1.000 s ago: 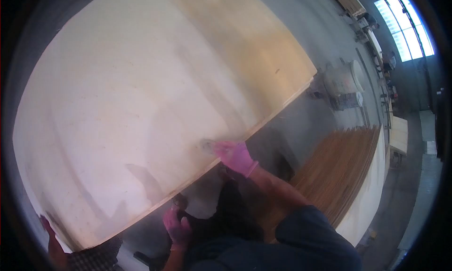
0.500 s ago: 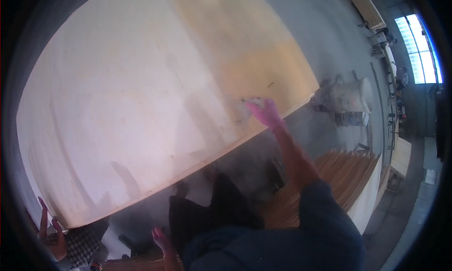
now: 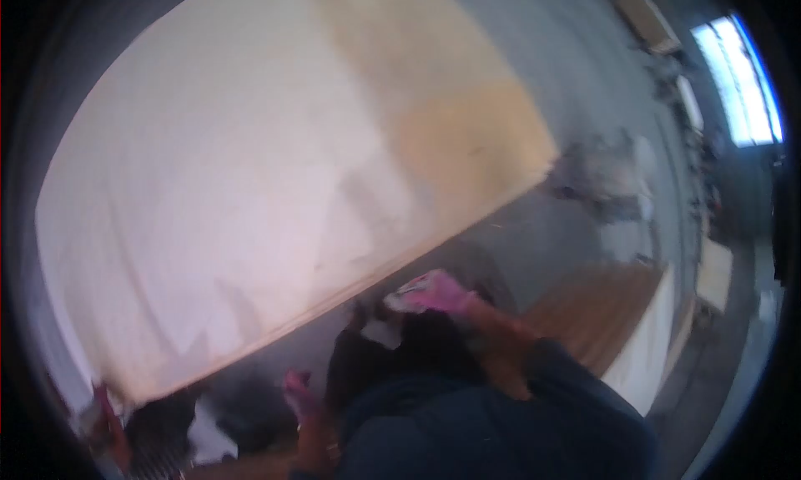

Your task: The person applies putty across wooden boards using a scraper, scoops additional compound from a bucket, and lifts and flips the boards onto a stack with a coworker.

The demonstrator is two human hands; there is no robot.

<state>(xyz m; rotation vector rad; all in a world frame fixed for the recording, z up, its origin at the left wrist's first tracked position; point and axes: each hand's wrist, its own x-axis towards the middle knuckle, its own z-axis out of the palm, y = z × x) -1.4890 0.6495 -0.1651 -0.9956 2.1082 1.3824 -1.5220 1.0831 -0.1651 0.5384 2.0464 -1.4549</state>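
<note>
My right hand (image 3: 442, 293) is closed on a pale flat scraper (image 3: 407, 295), blurred by motion, in front of the near edge of a large wood panel (image 3: 250, 146). The panel looks whitish over most of its face, with a yellow-tan patch at its right corner. Lower down, my left hand (image 3: 299, 392) hangs beside my dark trousers, its fingers somewhat apart and nothing seen in them. It touches nothing that I can make out.
A co-worker's hand (image 3: 105, 401) is at the panel's lower left corner. Stacked thin wood sheets (image 3: 592, 313) stand at my right. Smeared pale buckets (image 3: 622, 175) sit on the floor beyond the panel's right corner.
My right hand has come off the panel's face and moved down and left past its near edge, with the scraper. My left hand has risen slightly. The view has shifted.
</note>
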